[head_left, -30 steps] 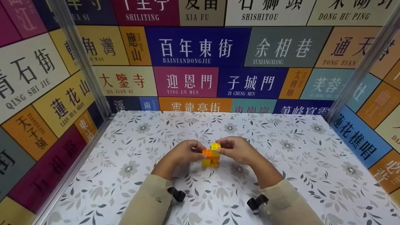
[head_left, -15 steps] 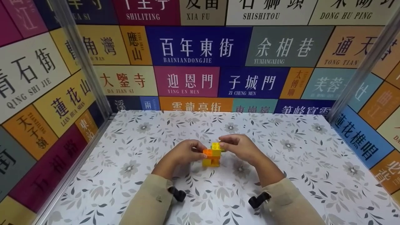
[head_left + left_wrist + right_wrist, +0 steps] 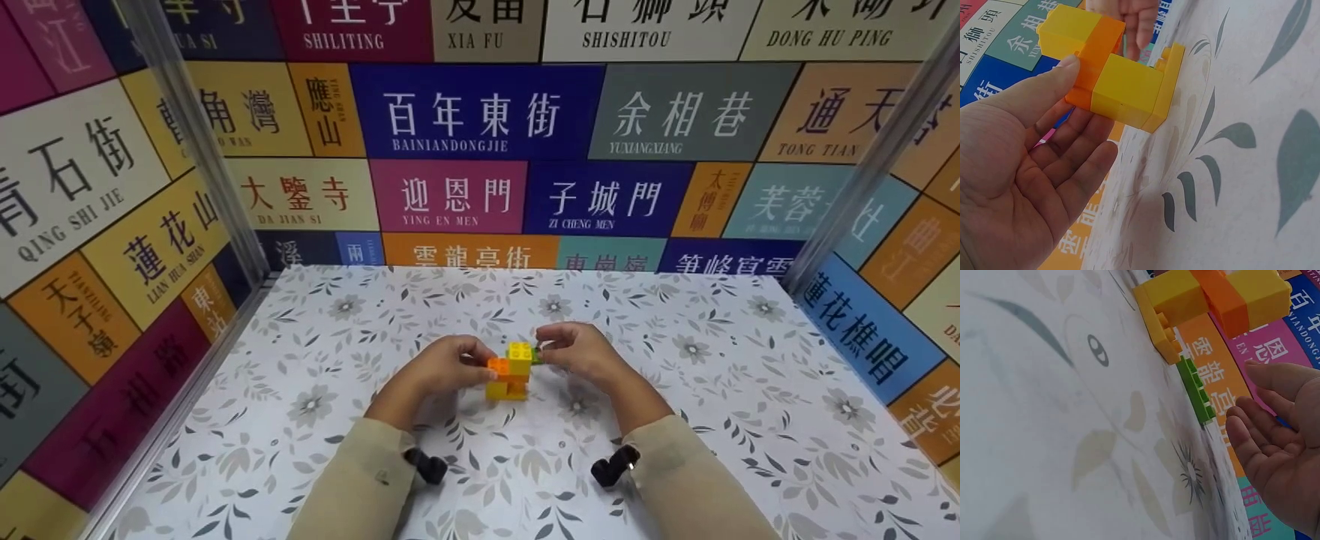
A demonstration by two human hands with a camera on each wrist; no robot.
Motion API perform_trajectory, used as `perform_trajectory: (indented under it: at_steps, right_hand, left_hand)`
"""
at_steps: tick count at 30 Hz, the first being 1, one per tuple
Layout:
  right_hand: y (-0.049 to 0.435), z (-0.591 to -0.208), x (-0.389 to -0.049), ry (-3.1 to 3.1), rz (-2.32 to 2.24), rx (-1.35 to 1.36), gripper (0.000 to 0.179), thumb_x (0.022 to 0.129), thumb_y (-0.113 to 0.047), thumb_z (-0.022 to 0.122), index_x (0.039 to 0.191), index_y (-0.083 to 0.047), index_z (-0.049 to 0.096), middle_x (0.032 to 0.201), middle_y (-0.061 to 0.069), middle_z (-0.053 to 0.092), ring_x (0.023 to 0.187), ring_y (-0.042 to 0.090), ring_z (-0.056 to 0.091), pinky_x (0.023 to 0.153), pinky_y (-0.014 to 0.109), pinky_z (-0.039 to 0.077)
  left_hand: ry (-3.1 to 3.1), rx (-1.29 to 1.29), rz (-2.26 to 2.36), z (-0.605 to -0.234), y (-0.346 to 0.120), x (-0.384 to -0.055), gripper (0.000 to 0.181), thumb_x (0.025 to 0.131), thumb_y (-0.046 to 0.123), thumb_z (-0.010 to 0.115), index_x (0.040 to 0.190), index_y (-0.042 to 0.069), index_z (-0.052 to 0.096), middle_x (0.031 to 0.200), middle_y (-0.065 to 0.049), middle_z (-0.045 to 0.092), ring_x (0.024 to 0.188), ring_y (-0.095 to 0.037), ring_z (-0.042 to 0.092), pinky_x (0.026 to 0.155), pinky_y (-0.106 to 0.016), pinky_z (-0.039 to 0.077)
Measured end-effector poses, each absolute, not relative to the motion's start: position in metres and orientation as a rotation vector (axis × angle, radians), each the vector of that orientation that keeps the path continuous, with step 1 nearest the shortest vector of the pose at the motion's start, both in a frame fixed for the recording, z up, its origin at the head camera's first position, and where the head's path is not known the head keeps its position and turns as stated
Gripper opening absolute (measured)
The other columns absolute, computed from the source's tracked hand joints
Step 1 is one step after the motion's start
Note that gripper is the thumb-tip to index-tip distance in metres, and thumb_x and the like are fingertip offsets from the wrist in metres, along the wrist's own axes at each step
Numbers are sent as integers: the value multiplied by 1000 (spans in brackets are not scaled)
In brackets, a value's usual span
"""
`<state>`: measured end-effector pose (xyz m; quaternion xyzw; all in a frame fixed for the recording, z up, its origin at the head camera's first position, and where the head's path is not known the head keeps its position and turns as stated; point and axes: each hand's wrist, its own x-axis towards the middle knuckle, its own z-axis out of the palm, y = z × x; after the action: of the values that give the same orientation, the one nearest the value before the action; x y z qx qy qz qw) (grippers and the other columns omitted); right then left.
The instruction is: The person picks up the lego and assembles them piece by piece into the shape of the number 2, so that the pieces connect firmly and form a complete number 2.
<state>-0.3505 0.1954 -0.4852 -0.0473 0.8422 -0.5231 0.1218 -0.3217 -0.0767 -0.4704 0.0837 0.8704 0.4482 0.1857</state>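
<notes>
There are two bare hands (image 3: 448, 365) (image 3: 577, 349), two black wrist devices (image 3: 426, 466) (image 3: 615, 465), two boxy yellow plastic blocks (image 3: 1129, 87) (image 3: 1068, 28), one oblong orange block (image 3: 1092, 66), one flat amber brick (image 3: 1157, 331), one flat green brick (image 3: 1196, 389).

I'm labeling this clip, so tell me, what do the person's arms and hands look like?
Both arms wear long, plain beige fabric sleeves, ending short of the hands. A small black device sits at the inner side of each cuff, one on the left and one on the right. The left hand and right hand are bare, no gloves.
</notes>
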Motion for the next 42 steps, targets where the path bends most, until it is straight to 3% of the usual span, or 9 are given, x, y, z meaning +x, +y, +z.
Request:
perform_trajectory:
  at_steps: [9, 24, 33, 37, 42]
  right_hand:
    - [189, -495, -361, 2504, -1415, -111, 53, 79, -20, 83, 128, -15, 65, 129, 1, 66, 116, 20, 63, 101, 40, 51]
    - [181, -499, -365, 2564, -1265, -54, 44, 81, -10, 78, 122, -22, 68, 119, -1, 67, 110, 20, 59, 101, 38, 48]
    - [183, -497, -363, 2568, -1280, -48, 40, 83, -14, 77, 122, -22, 69, 122, 0, 67, 114, 21, 60, 102, 39, 48]
    - [184, -492, -361, 2549, -1307, -5, 41, 84, -16, 77, 123, -22, 68, 123, 0, 66, 115, 21, 60, 100, 39, 49]
    - [187, -484, -358, 2550, -1314, 41, 39, 85, -19, 75, 123, -25, 68, 120, 0, 66, 106, 21, 63, 86, 33, 53]
  left_hand:
    - [2446, 244, 1281, -471, -77, -322, 19, 81, 32, 81, 95, 32, 70, 105, 12, 69, 102, -14, 63, 96, -40, 51]
    - [2438, 226, 1281, -471, -77, -322, 17, 81, 31, 80, 95, 32, 70, 107, 12, 68, 103, -15, 63, 94, -38, 52]
    - [2417, 170, 1269, -470, -75, -323, 18, 81, 32, 81, 95, 33, 71, 107, 13, 68, 103, -15, 62, 95, -39, 51]
    - [2410, 178, 1276, -470, -75, -323, 18, 81, 32, 81, 96, 33, 70, 107, 12, 68, 103, -16, 63, 94, -38, 51]
    - [2419, 189, 1261, -470, -76, -323, 18, 81, 34, 81, 96, 33, 70, 107, 12, 68, 104, -15, 63, 95, -39, 51]
